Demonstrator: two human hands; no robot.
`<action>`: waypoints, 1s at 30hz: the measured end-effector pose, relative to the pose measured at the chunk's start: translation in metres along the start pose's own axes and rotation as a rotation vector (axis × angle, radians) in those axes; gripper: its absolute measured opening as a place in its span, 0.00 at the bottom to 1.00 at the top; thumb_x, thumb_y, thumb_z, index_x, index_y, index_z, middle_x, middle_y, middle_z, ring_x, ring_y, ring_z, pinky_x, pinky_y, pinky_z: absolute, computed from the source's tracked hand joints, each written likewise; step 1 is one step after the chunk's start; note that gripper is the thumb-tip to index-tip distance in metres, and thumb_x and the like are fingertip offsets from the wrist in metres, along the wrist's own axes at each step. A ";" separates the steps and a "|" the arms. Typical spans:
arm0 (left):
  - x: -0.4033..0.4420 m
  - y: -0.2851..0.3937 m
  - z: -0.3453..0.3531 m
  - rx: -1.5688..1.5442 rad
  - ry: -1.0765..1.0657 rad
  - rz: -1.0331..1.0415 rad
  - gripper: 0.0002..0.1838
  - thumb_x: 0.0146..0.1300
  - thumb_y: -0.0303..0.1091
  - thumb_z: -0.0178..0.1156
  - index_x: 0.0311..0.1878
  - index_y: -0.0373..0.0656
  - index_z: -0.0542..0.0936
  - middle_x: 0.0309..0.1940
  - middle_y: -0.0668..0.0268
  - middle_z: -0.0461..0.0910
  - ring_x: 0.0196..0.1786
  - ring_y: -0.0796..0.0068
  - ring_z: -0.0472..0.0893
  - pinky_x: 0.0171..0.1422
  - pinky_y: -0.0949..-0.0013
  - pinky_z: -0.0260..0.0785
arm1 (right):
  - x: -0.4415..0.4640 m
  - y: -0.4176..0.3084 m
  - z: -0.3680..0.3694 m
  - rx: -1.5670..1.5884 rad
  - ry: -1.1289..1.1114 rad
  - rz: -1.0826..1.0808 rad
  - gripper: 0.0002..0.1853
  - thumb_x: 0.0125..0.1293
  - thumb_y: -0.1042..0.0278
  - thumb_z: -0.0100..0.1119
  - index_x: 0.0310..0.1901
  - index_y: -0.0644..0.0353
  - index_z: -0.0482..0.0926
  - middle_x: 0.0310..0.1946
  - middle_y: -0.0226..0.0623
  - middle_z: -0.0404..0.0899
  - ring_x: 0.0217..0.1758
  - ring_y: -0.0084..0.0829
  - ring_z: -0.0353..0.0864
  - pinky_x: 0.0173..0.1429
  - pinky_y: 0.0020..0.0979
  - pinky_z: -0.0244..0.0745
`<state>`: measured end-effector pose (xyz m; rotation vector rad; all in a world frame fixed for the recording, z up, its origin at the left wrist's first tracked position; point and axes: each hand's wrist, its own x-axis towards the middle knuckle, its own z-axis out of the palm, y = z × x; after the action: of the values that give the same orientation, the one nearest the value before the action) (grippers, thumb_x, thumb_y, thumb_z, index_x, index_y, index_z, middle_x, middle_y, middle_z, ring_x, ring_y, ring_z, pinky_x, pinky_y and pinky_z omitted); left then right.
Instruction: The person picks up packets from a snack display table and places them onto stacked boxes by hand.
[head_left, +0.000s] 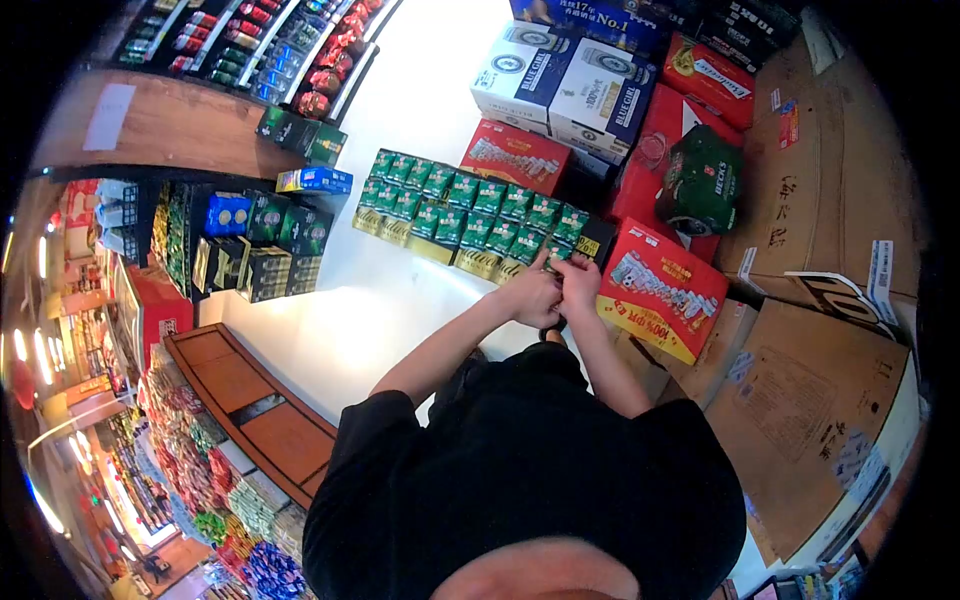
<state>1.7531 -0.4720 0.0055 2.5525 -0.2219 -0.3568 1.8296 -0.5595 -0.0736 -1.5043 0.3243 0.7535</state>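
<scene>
My left hand and my right hand meet at the near right end of a long display of green packets. Both have their fingers curled and pressed together, fingertips against the nearest green packets. Whatever lies between them is too small and hidden to make out. The packets stand in rows in black-and-gold cartons with gold lettering along the front.
Blue Girl beer cartons are stacked behind. To the right are a red-and-yellow carton, a green Beck's pack and large cardboard boxes. Shelves of cans and a brown wooden counter line the left.
</scene>
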 end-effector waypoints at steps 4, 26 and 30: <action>-0.019 0.004 0.002 -0.012 0.052 0.091 0.09 0.44 0.38 0.54 0.21 0.44 0.76 0.23 0.60 0.76 0.36 0.59 0.78 0.73 0.40 0.38 | -0.023 -0.001 -0.002 0.191 0.026 0.025 0.20 0.45 0.81 0.66 0.41 0.64 0.70 0.35 0.36 0.74 0.36 0.30 0.76 0.39 0.30 0.74; -0.502 0.044 0.092 0.015 0.828 -0.244 0.08 0.35 0.35 0.57 0.15 0.42 0.71 0.20 0.66 0.72 0.35 0.63 0.71 0.57 0.51 0.62 | -0.359 0.174 0.235 -0.251 -1.086 0.058 0.17 0.52 0.85 0.51 0.45 0.64 0.68 0.35 0.33 0.73 0.36 0.22 0.74 0.40 0.24 0.72; -0.566 0.052 0.122 0.010 0.944 -0.388 0.08 0.35 0.35 0.57 0.15 0.42 0.71 0.20 0.64 0.72 0.35 0.62 0.71 0.56 0.53 0.63 | -0.403 0.221 0.273 -0.405 -1.234 0.106 0.17 0.52 0.81 0.53 0.46 0.66 0.67 0.36 0.34 0.73 0.38 0.23 0.73 0.42 0.25 0.71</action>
<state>1.1746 -0.4466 0.0516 2.4674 0.6200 0.7154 1.3242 -0.4178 0.0301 -1.1146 -0.7191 1.7332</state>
